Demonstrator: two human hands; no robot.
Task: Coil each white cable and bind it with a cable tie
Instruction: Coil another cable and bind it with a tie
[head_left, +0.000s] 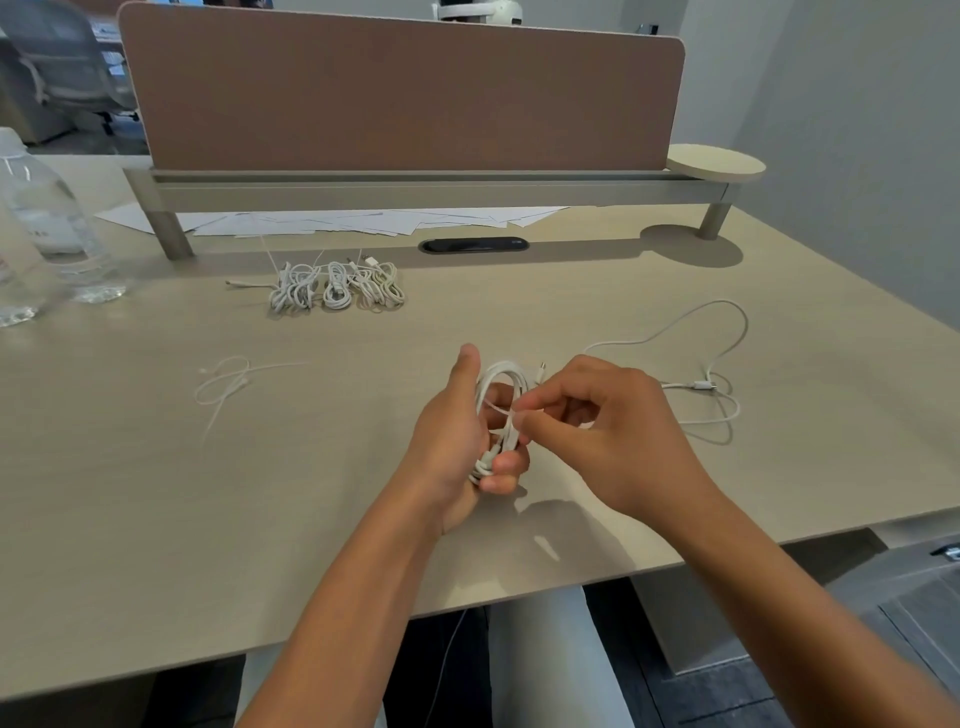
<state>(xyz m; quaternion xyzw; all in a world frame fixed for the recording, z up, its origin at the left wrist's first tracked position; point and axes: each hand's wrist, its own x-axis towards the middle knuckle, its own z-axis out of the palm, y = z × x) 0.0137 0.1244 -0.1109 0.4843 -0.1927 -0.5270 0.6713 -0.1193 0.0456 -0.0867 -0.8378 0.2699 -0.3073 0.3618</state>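
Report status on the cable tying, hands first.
Left hand grips coiled cable. Right hand pinches cable tie around it. Loose cable waits right. Nothing in the way.

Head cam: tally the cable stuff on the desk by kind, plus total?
Bound cable coils at the back: 3, as far as the cluster can be separated
Coil in hand, left hand holds it, right hand pinches a tie at it: 1
Loose uncoiled cable: 1
Spare ties: a few overlapping, not countable
Total cables: 5
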